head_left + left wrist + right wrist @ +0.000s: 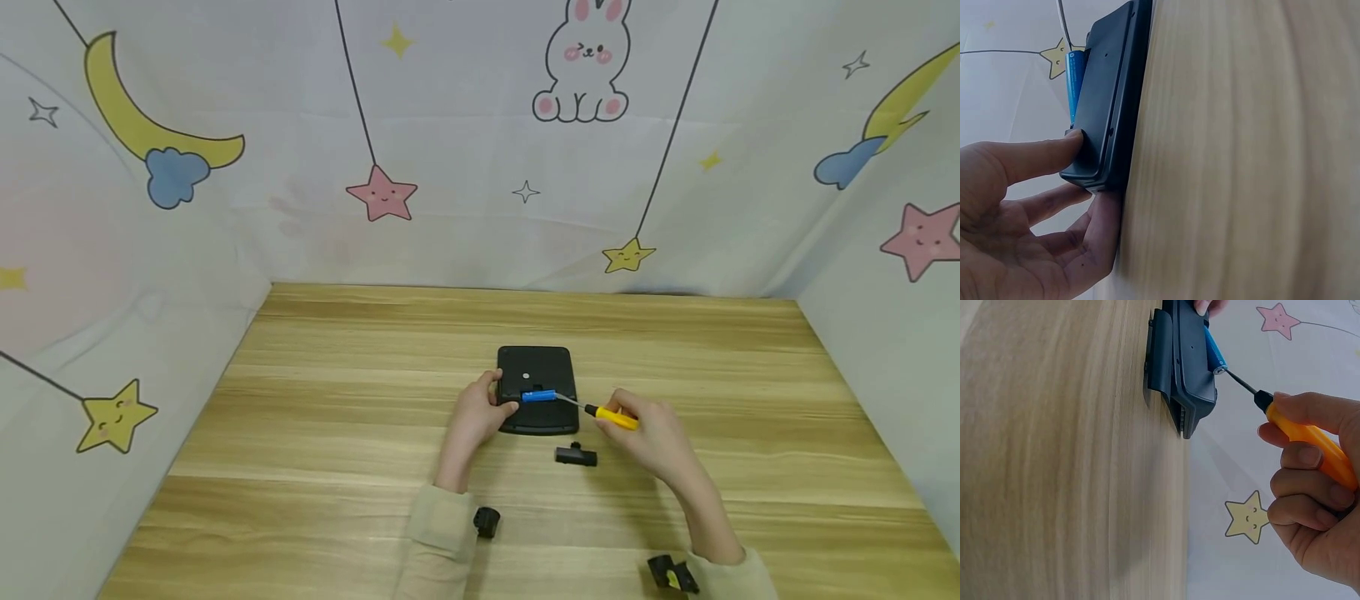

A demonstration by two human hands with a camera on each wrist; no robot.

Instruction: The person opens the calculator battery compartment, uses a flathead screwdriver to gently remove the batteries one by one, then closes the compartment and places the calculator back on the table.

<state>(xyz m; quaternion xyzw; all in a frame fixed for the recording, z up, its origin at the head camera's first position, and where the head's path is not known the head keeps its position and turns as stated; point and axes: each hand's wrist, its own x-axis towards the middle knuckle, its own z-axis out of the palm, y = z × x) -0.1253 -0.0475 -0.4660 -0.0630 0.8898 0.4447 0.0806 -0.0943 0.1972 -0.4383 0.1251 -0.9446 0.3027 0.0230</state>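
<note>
Lying near device point(540, 417) and screwdriver point(611, 416): small black piece point(576, 457).

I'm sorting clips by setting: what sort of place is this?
Probably an indoor tabletop work booth: wood-grain table, cartoon-printed fabric on three sides, a yellow-handled tool in use.

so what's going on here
A person is working on a flat black device on the wooden table. The left hand grips the device by its edge, while the right hand holds a yellow-handled screwdriver with its tip at one end of a blue battery. That end tilts up out of the device. A small black piece lies on the table nearby.
</note>
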